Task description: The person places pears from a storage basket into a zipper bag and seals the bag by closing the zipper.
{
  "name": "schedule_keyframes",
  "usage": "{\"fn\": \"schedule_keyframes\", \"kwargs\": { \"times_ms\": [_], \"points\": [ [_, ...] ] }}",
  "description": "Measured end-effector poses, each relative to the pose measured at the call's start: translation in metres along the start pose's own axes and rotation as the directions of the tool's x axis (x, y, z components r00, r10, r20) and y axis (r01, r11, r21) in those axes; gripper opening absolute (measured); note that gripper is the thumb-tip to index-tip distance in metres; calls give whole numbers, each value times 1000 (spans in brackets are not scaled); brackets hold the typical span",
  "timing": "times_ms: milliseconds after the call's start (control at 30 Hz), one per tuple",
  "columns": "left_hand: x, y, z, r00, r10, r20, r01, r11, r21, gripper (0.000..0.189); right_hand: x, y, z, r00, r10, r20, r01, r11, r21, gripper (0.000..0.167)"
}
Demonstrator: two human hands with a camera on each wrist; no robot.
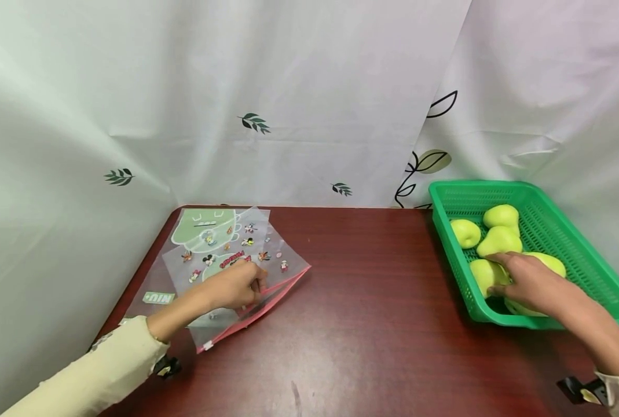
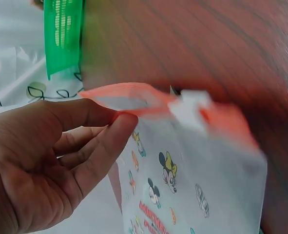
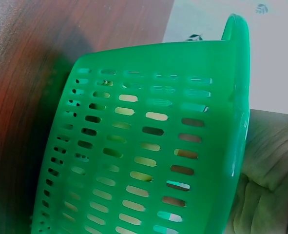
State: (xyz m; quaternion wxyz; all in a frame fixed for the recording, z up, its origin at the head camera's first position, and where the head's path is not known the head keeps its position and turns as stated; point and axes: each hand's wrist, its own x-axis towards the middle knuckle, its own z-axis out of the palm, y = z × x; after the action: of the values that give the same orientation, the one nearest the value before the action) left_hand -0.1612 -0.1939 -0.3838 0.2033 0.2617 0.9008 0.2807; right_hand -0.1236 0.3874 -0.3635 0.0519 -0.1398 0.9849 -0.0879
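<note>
My left hand (image 1: 238, 285) pinches the red-edged mouth of a clear zip bag (image 1: 283, 246) printed with cartoon figures. Thumb and forefinger meet on the red edge in the left wrist view, close to the white slider (image 2: 190, 109), and the mouth gapes a little. Over at the right, my right hand (image 1: 530, 281) reaches into a green plastic basket (image 1: 447, 258), thumb and fingers around a yellow-green pear (image 1: 483, 275). In the right wrist view the basket wall hides the fingers, and only the palm (image 3: 273, 175) shows beyond the rim.
Several more yellow-green fruits, among them a pear (image 1: 501, 240), lie in the basket. Beneath the zip bag is another clear bag (image 1: 153, 278) with a green print. A white leaf-patterned cloth (image 1: 299, 156) hangs behind the dark red table (image 1: 366, 289).
</note>
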Motion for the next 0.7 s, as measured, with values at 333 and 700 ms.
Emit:
{"fn": "schedule_keyframes", "kwargs": {
  "times_ms": [333, 700],
  "points": [
    [13, 20, 16, 994, -106, -36, 99, 981, -167, 20, 1, 1, -1, 1000, -2, -12, 2, 1000, 2, 71],
    [31, 49, 27, 973, -199, -116, 163, 952, -258, 11, -1, 1, -5, 1000, 20, -6, -20, 1000, 7, 74]
  ]
}}
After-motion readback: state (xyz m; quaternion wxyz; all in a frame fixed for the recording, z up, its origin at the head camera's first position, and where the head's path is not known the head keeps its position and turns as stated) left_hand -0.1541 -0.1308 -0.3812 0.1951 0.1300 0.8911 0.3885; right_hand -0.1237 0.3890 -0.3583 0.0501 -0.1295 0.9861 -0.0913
